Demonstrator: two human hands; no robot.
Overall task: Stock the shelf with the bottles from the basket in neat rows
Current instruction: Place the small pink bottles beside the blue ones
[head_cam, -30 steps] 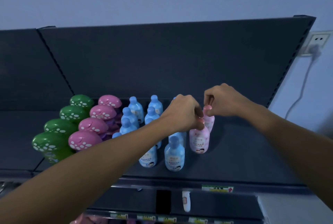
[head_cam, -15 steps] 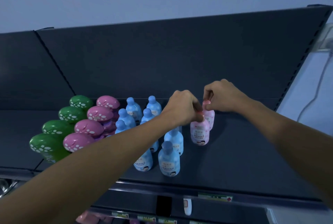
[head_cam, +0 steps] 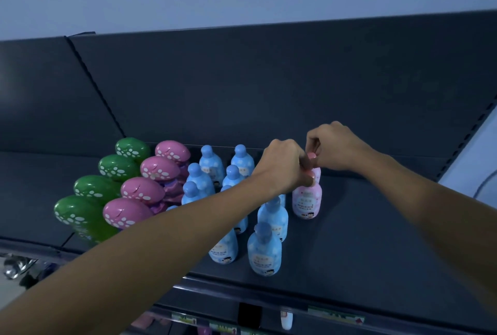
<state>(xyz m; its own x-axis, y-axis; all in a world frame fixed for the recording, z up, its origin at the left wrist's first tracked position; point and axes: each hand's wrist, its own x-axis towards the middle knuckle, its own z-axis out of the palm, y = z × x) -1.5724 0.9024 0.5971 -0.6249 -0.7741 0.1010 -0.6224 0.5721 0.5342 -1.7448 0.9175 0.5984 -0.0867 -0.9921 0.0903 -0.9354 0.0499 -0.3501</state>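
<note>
Two pink bottles stand one behind the other on the dark shelf (head_cam: 376,240), right of the blue rows. My left hand (head_cam: 282,167) pinches the cap of the front pink bottle (head_cam: 306,201). My right hand (head_cam: 333,146) pinches the cap of the rear pink bottle (head_cam: 316,173), which is mostly hidden by the hands. Several blue bottles (head_cam: 265,251) stand in rows just left of them, partly covered by my left forearm. The basket is out of view.
Green (head_cam: 88,211) and pink (head_cam: 139,192) spotted mushroom-shaped bottles fill the shelf's left side in two rows. The shelf's back panel (head_cam: 269,87) rises behind. Bare shelf lies right of the pink bottles. Price tags (head_cam: 336,317) line the front edge, with a lower shelf beneath.
Both hands have stayed on the two pink bottles' caps, which stand in the same spots. The view has shifted slightly up and to the left.
</note>
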